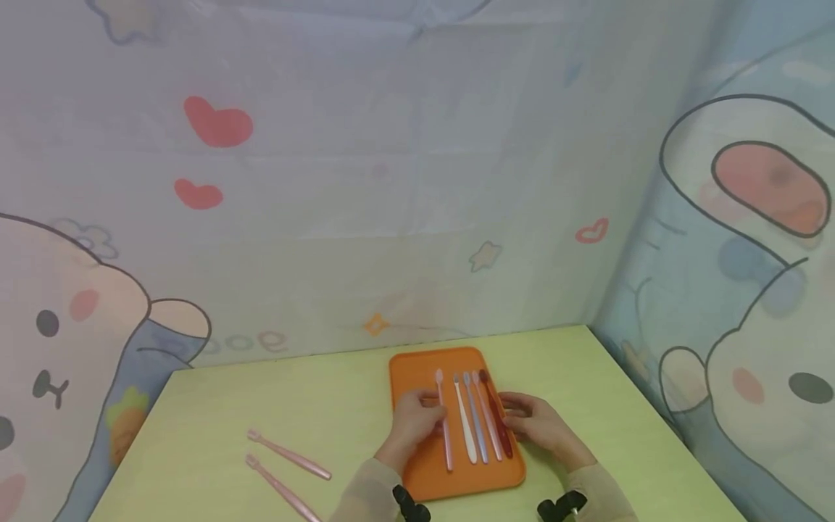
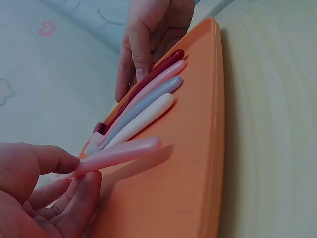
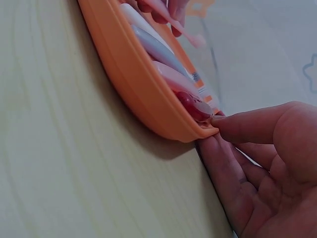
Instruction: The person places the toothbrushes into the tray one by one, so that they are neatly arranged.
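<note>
An orange tray lies on the yellow-green table and holds several toothbrushes side by side. My left hand pinches the leftmost pink toothbrush by its handle; in the left wrist view this pink toothbrush slants up off the tray between thumb and fingers of the left hand. Beside it lie a white toothbrush, a lavender one, another pink one and a dark red toothbrush. My right hand pinches the tray's right rim, thumb on top near the dark red toothbrush.
Two more pink toothbrushes lie loose on the table to the left of the tray. Cartoon-printed cloth walls close off the back and right sides. Black wrist mounts show at the near edge.
</note>
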`<state>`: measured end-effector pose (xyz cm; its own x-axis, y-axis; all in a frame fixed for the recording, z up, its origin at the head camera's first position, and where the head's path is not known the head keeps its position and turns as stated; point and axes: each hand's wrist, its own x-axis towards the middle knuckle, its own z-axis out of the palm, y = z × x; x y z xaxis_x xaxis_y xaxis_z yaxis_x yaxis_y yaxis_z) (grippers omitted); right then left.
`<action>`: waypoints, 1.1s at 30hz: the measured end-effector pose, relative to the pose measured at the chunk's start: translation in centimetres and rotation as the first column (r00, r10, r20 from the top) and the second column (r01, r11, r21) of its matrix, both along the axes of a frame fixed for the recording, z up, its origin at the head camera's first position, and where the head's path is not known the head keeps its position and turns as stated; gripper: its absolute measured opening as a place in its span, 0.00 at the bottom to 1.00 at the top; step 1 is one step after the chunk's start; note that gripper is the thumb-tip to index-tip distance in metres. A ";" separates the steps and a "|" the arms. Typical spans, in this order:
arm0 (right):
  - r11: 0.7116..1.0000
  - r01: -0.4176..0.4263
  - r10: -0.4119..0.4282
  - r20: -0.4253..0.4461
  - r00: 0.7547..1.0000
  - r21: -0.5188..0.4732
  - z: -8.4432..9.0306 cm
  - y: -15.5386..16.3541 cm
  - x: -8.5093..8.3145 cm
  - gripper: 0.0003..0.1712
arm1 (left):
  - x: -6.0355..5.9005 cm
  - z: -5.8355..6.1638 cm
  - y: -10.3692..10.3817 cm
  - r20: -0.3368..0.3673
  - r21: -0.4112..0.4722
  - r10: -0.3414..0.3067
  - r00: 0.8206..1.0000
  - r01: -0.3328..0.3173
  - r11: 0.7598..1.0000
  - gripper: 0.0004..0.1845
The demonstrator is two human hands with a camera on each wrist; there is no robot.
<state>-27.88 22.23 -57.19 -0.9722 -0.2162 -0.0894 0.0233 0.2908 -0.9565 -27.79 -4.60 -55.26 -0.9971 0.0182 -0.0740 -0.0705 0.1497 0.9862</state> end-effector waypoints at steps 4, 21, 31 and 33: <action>1.000 -0.013 0.013 -0.007 1.000 -0.004 0.0 -0.2 0.0 0.33 | 0.0 -0.1 0.2 0.003 -0.005 -0.003 1.000 0.003 1.000 0.20; 1.000 -0.004 0.004 -0.019 1.000 0.015 0.0 0.1 -0.3 0.32 | 0.0 0.2 1.2 -0.011 -0.049 -0.003 1.000 0.002 0.999 0.20; 1.000 0.006 -0.006 -0.004 1.000 0.011 -0.3 0.1 -0.3 0.32 | -0.5 -0.2 1.5 -0.010 -0.092 0.001 1.000 -0.002 0.996 0.17; 1.000 0.004 -0.004 -0.003 1.000 0.013 -0.3 0.1 -0.3 0.32 | -0.6 -0.4 1.5 -0.014 -0.097 0.002 1.000 -0.004 0.995 0.16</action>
